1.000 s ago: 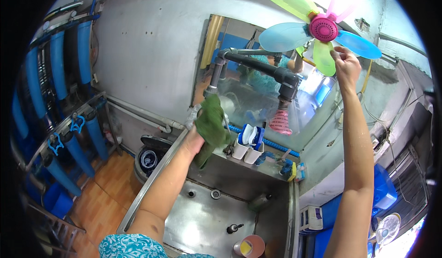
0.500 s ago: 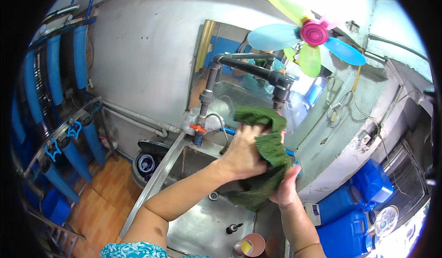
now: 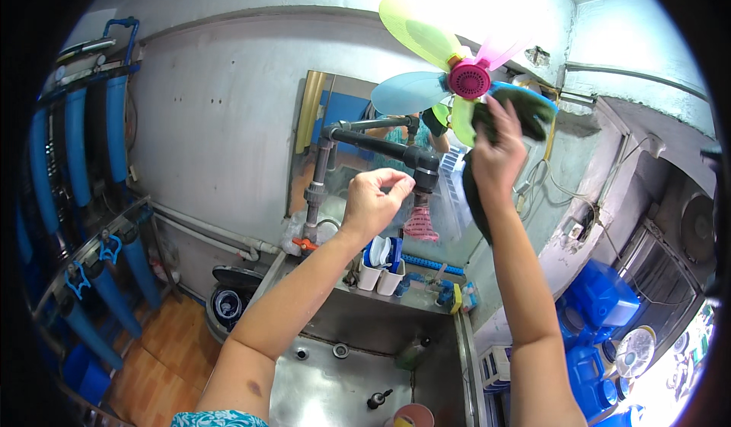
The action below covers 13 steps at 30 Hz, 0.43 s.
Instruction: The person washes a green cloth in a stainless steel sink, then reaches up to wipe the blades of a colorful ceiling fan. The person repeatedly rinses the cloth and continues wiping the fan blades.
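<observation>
My right hand (image 3: 499, 156) is raised to the colourful fan (image 3: 469, 80) and grips a dark green cloth (image 3: 531, 115). The cloth lies against the blue blade on the fan's right side. A long end of it hangs down behind my forearm. My left hand (image 3: 375, 202) is held up in front of the dark pipe (image 3: 373, 143), its fingers curled and thumb and forefinger pinched together, with nothing visible in them. Just right of it, a pink printed wrap (image 3: 420, 223) covers the pipe's outlet.
Below is a steel sink (image 3: 335, 389) with a pink cup (image 3: 415, 414) and a black-topped bottle (image 3: 378, 399). White holders (image 3: 381, 281) with utensils stand on its back ledge. A mirror (image 3: 350, 99) hangs behind the pipe. Blue containers (image 3: 601, 297) stand at right, blue filter tubes (image 3: 76, 145) at left.
My right hand has risen with the green cloth from above the sink to the fan blade. My left hand has let go of the cloth and moved slightly left and up.
</observation>
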Tool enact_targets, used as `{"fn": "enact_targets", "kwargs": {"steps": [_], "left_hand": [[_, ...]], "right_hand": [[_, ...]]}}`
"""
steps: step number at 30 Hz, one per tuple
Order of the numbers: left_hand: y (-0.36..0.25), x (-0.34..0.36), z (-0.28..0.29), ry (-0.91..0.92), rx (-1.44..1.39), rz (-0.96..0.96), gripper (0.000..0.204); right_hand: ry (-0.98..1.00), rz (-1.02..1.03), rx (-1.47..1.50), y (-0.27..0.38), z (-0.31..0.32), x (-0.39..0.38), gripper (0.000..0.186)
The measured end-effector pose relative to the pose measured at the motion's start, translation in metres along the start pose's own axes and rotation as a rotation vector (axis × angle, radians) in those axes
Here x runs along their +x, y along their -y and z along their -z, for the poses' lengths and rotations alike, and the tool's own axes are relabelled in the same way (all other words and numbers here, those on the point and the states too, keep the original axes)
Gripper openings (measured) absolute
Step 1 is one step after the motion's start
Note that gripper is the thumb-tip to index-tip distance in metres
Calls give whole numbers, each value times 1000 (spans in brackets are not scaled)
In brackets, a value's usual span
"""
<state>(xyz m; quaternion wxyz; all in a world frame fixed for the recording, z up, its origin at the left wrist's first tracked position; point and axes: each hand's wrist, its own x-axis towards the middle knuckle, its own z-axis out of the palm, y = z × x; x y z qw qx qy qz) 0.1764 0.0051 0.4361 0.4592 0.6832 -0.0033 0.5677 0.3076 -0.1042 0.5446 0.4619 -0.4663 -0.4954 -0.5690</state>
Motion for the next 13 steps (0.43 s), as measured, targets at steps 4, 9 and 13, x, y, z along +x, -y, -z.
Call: {"fn": "enact_targets", "kwargs": {"steps": [4, 9, 13], "left_hand": [[9, 24, 2, -53, 121, -63, 17], [26, 41, 13, -117, 294, -304, 15], [30, 57, 13, -71, 373, -229, 15]], "right_hand": [[266, 253, -506, -30, -51, 20, 58], [471, -127, -520, -52, -63, 71, 81], [396, -143, -617, -48, -57, 98, 90]]}}
